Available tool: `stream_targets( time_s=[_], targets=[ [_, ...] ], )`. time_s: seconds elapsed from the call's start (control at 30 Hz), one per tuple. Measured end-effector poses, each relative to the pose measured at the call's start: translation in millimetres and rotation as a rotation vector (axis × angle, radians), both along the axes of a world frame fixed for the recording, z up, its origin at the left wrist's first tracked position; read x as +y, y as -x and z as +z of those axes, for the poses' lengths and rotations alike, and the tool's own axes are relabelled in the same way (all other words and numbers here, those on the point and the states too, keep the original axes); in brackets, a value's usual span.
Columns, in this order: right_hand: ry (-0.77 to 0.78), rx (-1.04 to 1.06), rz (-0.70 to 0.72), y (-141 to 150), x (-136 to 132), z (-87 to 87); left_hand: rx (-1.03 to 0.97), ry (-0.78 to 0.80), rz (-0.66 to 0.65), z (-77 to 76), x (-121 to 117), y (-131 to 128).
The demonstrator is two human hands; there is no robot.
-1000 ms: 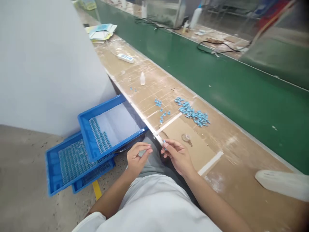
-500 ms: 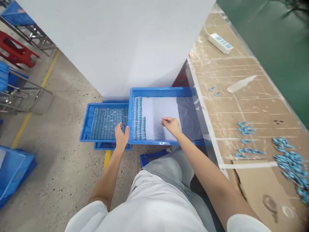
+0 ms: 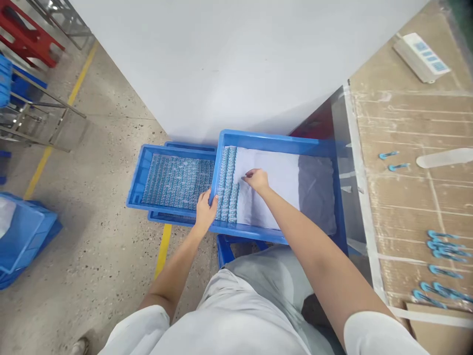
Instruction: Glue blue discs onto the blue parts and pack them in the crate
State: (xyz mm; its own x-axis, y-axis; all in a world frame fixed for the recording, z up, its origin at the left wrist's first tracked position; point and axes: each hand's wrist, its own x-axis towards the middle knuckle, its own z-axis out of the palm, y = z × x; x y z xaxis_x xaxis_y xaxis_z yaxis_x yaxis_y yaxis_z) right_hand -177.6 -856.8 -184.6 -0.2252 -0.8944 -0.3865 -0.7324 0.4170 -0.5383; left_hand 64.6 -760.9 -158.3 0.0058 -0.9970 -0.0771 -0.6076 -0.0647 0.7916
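Observation:
In front of me is a blue plastic tray lined with a white sheet. Rows of small blue-and-silver pieces lie along its left end. My left hand grips the tray's left rim, thumb on the inner side and fingers outside. Over the sheet, just right of the rows, my right hand is closed in a pinch; whatever is between its fingertips is too small to make out. A second blue tray, filled with similar rows, sits lower on the left, partly under the first.
On the right, a cardboard-covered table bears loose blue pieces, a white power strip and a translucent flat strip. A white wall or panel stands behind the trays. Blue crates and a red stool are at left.
My left hand has closed on the tray's rim, where its fingers were apart before. My right hand has moved left toward the rows. The view has shifted, pushing the table rightward.

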Motion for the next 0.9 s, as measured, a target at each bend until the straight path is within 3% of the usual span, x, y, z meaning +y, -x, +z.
stream_targets(
  time_s=[0.27,0.9],
  targets=[
    [-0.044,0.060,0.109,-12,-4,-13.5,0.022,0.019,0.022,-1.6,-2,2],
    [-0.015,0.078,-0.095,-3,7,-21.4,0.064,0.009,0.017,-0.3,-2,3]
  ],
)
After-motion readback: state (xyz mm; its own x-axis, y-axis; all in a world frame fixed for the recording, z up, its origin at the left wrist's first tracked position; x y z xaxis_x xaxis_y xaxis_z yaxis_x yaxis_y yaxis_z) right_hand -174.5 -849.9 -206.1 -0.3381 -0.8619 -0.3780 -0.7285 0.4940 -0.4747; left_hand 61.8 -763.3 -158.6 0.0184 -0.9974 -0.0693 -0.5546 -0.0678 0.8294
